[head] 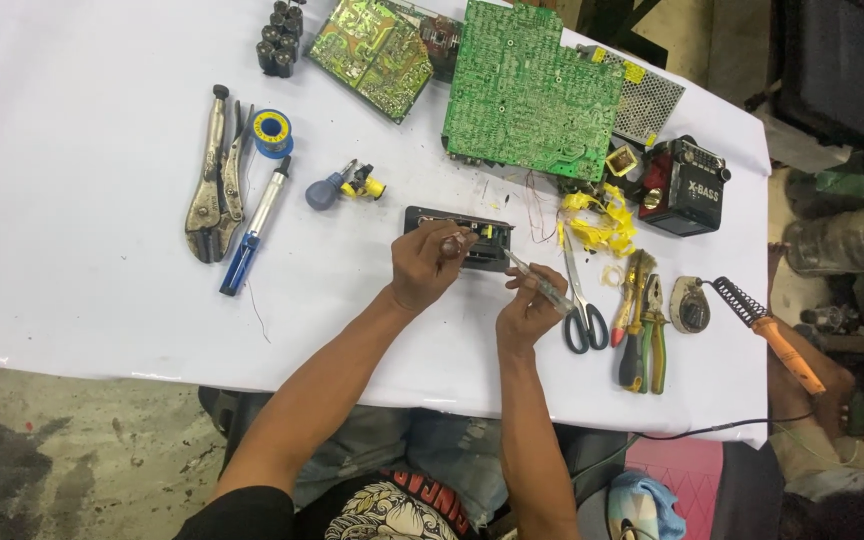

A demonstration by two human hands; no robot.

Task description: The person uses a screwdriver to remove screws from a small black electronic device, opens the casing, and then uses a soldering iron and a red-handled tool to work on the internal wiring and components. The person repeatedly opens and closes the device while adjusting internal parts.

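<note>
The left hand [430, 268] clamps the small black electronic module [460, 238] at mid-desk [72, 300]. The right hand [527, 308] grips a clear-handled screwdriver [537, 282], tip at the module. Risk: a slipping tip may gouge the module or strike the bracing fingers.

Two hands work over the desk [72, 250]: the left hand [427, 265] and the right hand [524, 310]. Two green circuit boards lie at twelve o'clock, a large one [532, 90] and a smaller one [372, 50]. One pair of scissors [580, 300], one soldering iron [777, 340], one radio [687, 188], one solder spool [272, 130] and one locking pliers [212, 180].
</note>
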